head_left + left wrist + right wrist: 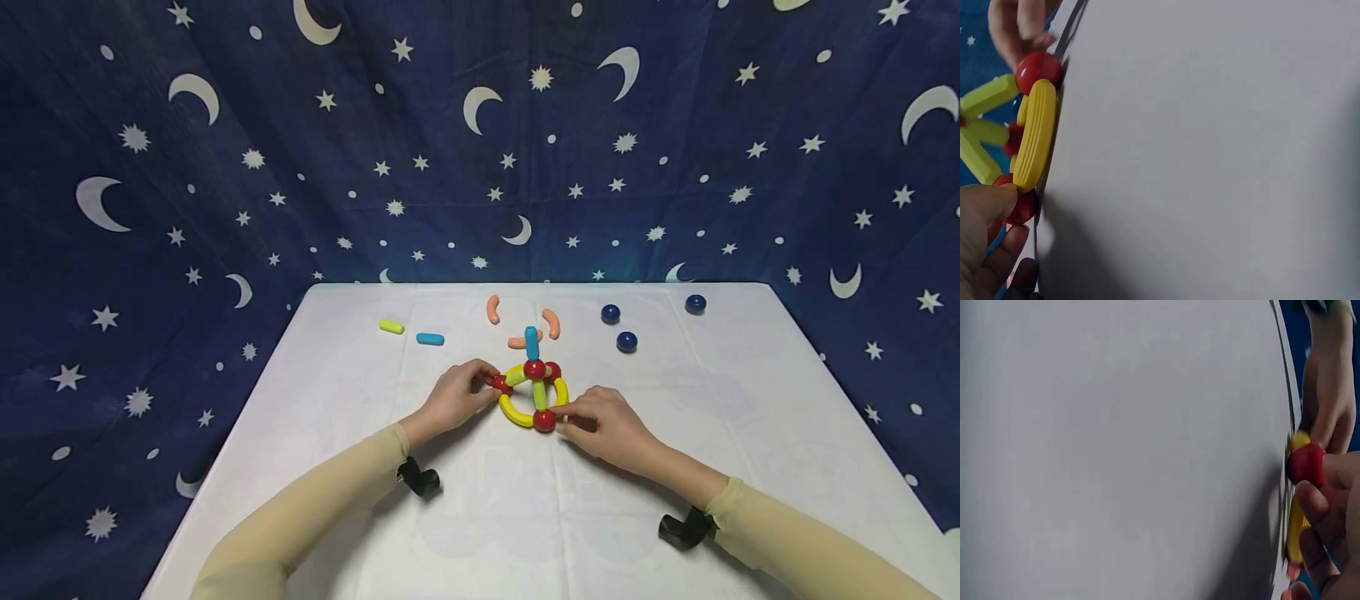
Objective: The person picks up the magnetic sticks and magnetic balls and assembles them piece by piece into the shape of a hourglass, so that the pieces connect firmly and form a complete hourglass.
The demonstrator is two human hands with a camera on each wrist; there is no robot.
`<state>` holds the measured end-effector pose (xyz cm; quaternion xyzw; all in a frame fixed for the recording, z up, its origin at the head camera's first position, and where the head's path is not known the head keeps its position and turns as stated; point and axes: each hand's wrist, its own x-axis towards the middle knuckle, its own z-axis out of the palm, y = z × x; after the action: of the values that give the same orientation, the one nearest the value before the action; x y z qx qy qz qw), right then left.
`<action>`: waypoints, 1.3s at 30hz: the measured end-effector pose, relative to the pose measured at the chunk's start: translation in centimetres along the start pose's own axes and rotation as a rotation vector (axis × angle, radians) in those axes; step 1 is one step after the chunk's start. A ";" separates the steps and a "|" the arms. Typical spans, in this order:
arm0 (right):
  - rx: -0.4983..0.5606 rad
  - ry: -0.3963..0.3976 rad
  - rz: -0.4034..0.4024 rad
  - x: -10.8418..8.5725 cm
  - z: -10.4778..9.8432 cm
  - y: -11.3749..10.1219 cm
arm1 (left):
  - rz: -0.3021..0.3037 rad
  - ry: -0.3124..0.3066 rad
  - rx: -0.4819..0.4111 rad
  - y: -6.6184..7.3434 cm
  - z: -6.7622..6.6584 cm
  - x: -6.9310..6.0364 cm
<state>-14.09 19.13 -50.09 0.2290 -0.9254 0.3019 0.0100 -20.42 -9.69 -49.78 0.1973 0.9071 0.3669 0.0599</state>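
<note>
I see the left hand [456, 397] pinch the left red ball [502, 384] and the right hand [611, 427] pinch the near red ball [544, 421]. The ball-and-rod frame [539, 395] stands between their fingers [1002, 255], its rear red ball [555, 370] beyond them, partly hidden by the top red ball [535, 370]; the left wrist view crops its top.

A white-topped table [480, 533] bears a ball-and-stick frame [540, 396], loose sticks [430, 339] and blue balls [627, 342]

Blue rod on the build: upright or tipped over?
Upright: the head view shows that blue rod standing on end, nearly vertical, atop the uppermost red ball.
</note>
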 end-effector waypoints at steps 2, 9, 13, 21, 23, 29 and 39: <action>-0.015 -0.030 -0.029 -0.3 0.2 -0.7 | -0.009 0.009 -0.020 -0.1 -0.1 0.5; 0.030 -0.070 -0.059 -0.8 0.6 -2.2 | -0.038 0.032 -0.042 -0.1 0.1 1.7; 0.094 0.052 0.042 0.3 -0.2 -1.0 | -0.063 0.036 -0.016 0.3 0.0 0.3; 0.041 0.036 0.137 2.9 -1.3 2.9 | -0.008 0.006 0.098 2.3 1.6 -3.7; 0.031 -0.002 0.134 3.2 -1.1 3.2 | 0.013 -0.008 0.152 2.7 2.3 -4.0; 0.008 -0.011 0.124 3.1 -0.8 3.3 | 0.046 0.008 0.238 3.2 3.0 -3.7; -0.030 0.020 0.075 0.8 -1.0 2.7 | 0.055 0.025 0.152 2.2 1.4 -2.3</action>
<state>-16.09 21.27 -50.63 0.1910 -0.9376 0.2904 0.0114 -17.31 -8.26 -49.31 0.2213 0.9273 0.3010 0.0232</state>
